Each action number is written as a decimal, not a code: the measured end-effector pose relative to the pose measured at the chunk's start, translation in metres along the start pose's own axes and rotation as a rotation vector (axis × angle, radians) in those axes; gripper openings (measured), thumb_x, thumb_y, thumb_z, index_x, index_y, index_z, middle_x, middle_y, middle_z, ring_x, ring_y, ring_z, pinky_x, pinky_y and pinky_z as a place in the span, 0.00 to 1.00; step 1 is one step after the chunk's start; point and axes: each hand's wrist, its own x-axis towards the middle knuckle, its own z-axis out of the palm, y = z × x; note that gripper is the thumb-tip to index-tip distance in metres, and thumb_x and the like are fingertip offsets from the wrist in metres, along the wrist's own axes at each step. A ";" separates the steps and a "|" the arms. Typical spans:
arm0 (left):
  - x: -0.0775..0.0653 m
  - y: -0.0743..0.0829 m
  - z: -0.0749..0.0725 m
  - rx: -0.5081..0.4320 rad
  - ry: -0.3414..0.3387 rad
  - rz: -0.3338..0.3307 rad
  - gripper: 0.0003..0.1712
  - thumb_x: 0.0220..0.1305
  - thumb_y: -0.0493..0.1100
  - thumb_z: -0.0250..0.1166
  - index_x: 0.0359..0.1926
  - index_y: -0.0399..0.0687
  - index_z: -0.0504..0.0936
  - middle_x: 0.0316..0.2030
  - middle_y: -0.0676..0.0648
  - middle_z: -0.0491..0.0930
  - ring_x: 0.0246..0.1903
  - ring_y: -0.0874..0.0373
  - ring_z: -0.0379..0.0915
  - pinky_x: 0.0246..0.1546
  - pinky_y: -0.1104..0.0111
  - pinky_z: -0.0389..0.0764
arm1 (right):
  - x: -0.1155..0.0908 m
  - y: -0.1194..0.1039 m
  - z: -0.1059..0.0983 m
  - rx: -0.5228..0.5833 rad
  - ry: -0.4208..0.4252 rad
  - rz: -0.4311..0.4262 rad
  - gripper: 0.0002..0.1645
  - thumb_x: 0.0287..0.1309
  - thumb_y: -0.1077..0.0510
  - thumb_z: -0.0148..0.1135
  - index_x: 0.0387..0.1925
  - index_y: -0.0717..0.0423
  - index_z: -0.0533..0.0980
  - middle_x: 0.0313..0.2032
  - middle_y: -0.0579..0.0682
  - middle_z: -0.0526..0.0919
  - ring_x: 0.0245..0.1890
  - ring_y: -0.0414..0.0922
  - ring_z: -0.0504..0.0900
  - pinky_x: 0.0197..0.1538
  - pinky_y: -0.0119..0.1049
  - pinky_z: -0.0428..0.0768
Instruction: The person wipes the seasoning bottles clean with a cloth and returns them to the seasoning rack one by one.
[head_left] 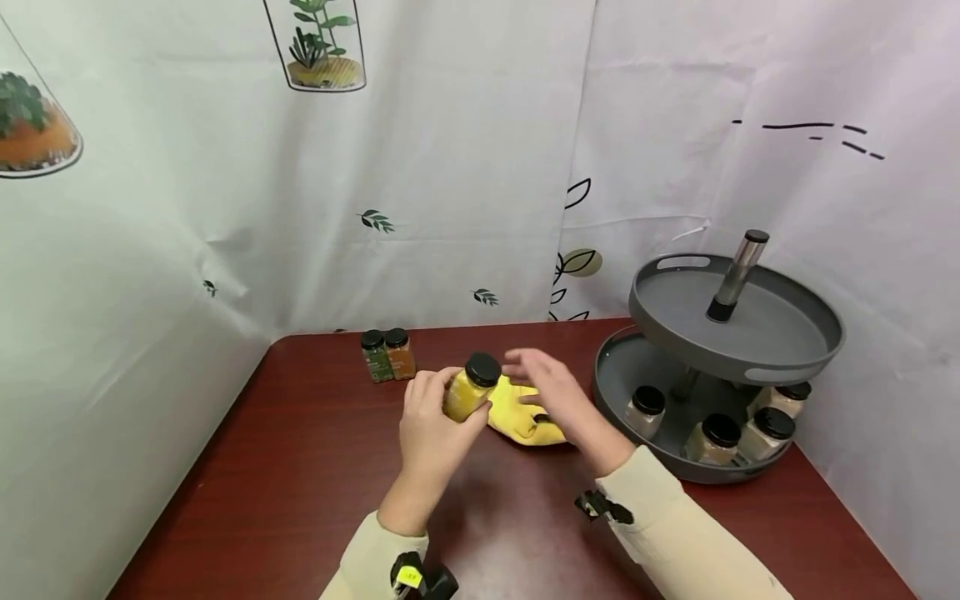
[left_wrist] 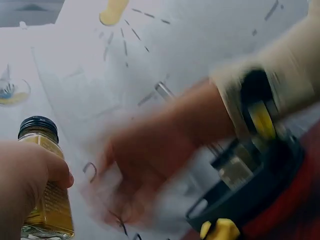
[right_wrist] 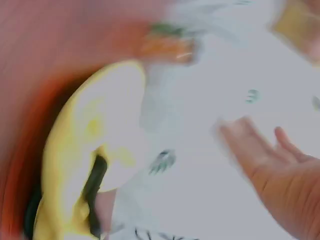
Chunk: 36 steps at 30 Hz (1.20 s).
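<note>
My left hand grips a square glass spice jar of yellow powder, held tilted above the table with its black lid up. In the left wrist view, fingers wrap the jar at its side. Just right of the jar, my right hand hovers with fingers spread and holds nothing; it is motion-blurred in both wrist views. Behind and below the hands lies a crumpled yellow cloth with a dark strip on it, partly hidden by the right hand.
Two spice jars, one green and one orange, stand at the table's back edge. On the right is a grey two-tier turntable; its lower tier bears several black-lidded jars. White printed curtains surround the table.
</note>
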 end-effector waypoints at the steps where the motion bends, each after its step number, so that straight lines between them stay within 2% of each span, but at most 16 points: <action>1: -0.002 -0.001 0.003 0.035 -0.004 0.018 0.29 0.38 0.53 0.74 0.44 0.51 0.77 0.34 0.53 0.69 0.35 0.59 0.64 0.26 0.64 0.73 | -0.003 -0.006 -0.002 0.122 -0.007 -0.034 0.25 0.64 0.44 0.50 0.59 0.50 0.67 0.50 0.57 0.76 0.50 0.52 0.76 0.46 0.50 0.76; 2: -0.004 -0.002 0.007 0.061 -0.008 0.042 0.28 0.39 0.52 0.73 0.44 0.50 0.77 0.34 0.52 0.69 0.34 0.59 0.64 0.24 0.64 0.73 | -0.007 -0.011 -0.003 0.188 -0.024 -0.058 0.27 0.61 0.43 0.54 0.59 0.47 0.65 0.49 0.56 0.76 0.48 0.50 0.77 0.45 0.47 0.77; 3: -0.006 -0.002 0.010 0.078 -0.013 0.069 0.27 0.39 0.52 0.73 0.43 0.49 0.77 0.33 0.51 0.69 0.33 0.58 0.64 0.23 0.64 0.73 | -0.009 -0.014 -0.001 0.199 -0.044 -0.080 0.29 0.58 0.43 0.58 0.59 0.46 0.64 0.49 0.55 0.76 0.46 0.48 0.78 0.43 0.45 0.78; 6: -0.012 -0.004 0.017 0.093 -0.032 0.149 0.28 0.41 0.49 0.73 0.46 0.45 0.77 0.34 0.48 0.71 0.32 0.54 0.65 0.23 0.63 0.74 | -0.015 -0.016 0.005 -0.040 0.002 -0.182 0.32 0.48 0.47 0.69 0.54 0.43 0.66 0.43 0.48 0.78 0.39 0.39 0.79 0.37 0.36 0.79; 8: -0.015 -0.005 0.019 0.089 -0.067 0.175 0.34 0.42 0.49 0.74 0.51 0.43 0.74 0.38 0.46 0.72 0.35 0.52 0.66 0.28 0.62 0.75 | -0.016 -0.014 0.005 -0.226 0.123 -0.238 0.29 0.45 0.49 0.71 0.49 0.45 0.69 0.38 0.45 0.79 0.34 0.37 0.79 0.34 0.34 0.79; 11: -0.012 -0.009 0.015 0.086 -0.116 0.137 0.44 0.41 0.51 0.75 0.59 0.44 0.66 0.44 0.45 0.71 0.41 0.52 0.66 0.35 0.61 0.74 | -0.013 -0.006 -0.007 -0.452 0.308 -0.293 0.27 0.44 0.52 0.71 0.47 0.49 0.70 0.36 0.47 0.79 0.33 0.43 0.79 0.34 0.40 0.79; 13: -0.008 -0.012 0.010 0.098 -0.132 0.097 0.47 0.42 0.52 0.75 0.62 0.45 0.63 0.46 0.45 0.69 0.45 0.52 0.66 0.38 0.61 0.74 | -0.008 0.001 -0.021 -0.615 0.408 -0.288 0.27 0.45 0.52 0.69 0.47 0.52 0.69 0.36 0.51 0.78 0.32 0.48 0.80 0.33 0.44 0.79; 15: -0.004 -0.016 0.005 0.104 -0.110 0.076 0.44 0.45 0.50 0.73 0.61 0.46 0.63 0.46 0.46 0.69 0.44 0.54 0.67 0.34 0.61 0.75 | -0.002 0.010 -0.034 -0.750 0.461 -0.250 0.28 0.47 0.54 0.67 0.49 0.55 0.67 0.38 0.55 0.76 0.32 0.52 0.79 0.34 0.47 0.78; 20: 0.002 -0.021 -0.002 0.077 -0.026 0.104 0.31 0.53 0.47 0.67 0.57 0.45 0.68 0.42 0.46 0.72 0.40 0.55 0.72 0.25 0.63 0.76 | 0.005 0.036 -0.060 -0.957 0.476 -0.117 0.27 0.50 0.59 0.65 0.48 0.64 0.63 0.39 0.63 0.70 0.31 0.57 0.76 0.31 0.48 0.78; 22: 0.003 -0.022 -0.003 0.069 -0.006 0.114 0.28 0.54 0.46 0.65 0.55 0.45 0.69 0.41 0.47 0.72 0.38 0.56 0.72 0.23 0.63 0.75 | 0.006 0.044 -0.068 -0.989 0.469 -0.062 0.26 0.51 0.60 0.64 0.45 0.67 0.62 0.37 0.64 0.69 0.27 0.57 0.75 0.28 0.47 0.77; 25: 0.004 -0.022 -0.004 0.083 0.008 0.129 0.26 0.55 0.46 0.64 0.54 0.44 0.70 0.39 0.48 0.73 0.36 0.56 0.73 0.20 0.64 0.74 | 0.008 0.053 -0.077 -0.964 0.443 0.034 0.25 0.52 0.59 0.63 0.43 0.71 0.62 0.35 0.65 0.70 0.23 0.56 0.75 0.26 0.47 0.77; 28: 0.005 -0.021 -0.004 0.103 0.009 0.148 0.25 0.55 0.46 0.63 0.54 0.44 0.70 0.38 0.48 0.73 0.34 0.56 0.73 0.18 0.65 0.74 | 0.011 0.059 -0.087 -0.903 0.379 0.171 0.32 0.54 0.55 0.62 0.50 0.74 0.61 0.33 0.65 0.74 0.23 0.57 0.76 0.26 0.49 0.76; 31: 0.006 -0.019 -0.004 0.102 0.013 0.164 0.25 0.55 0.45 0.63 0.53 0.44 0.70 0.38 0.47 0.73 0.33 0.56 0.73 0.18 0.65 0.74 | 0.012 0.062 -0.097 -0.841 0.283 0.318 0.41 0.56 0.51 0.60 0.60 0.74 0.55 0.32 0.64 0.77 0.26 0.56 0.78 0.26 0.49 0.75; 33: 0.006 -0.018 -0.003 0.096 0.013 0.164 0.24 0.55 0.45 0.63 0.53 0.44 0.70 0.38 0.47 0.73 0.33 0.57 0.73 0.18 0.65 0.75 | 0.013 0.062 -0.102 -0.811 0.219 0.405 0.47 0.56 0.49 0.60 0.64 0.72 0.50 0.35 0.64 0.78 0.28 0.56 0.78 0.27 0.48 0.75; 36: 0.007 -0.019 -0.002 0.085 0.015 0.162 0.24 0.55 0.44 0.63 0.53 0.44 0.70 0.37 0.47 0.73 0.32 0.57 0.74 0.19 0.65 0.75 | 0.015 0.062 -0.106 -0.787 0.174 0.461 0.51 0.56 0.46 0.60 0.66 0.71 0.46 0.46 0.65 0.75 0.37 0.58 0.77 0.32 0.48 0.75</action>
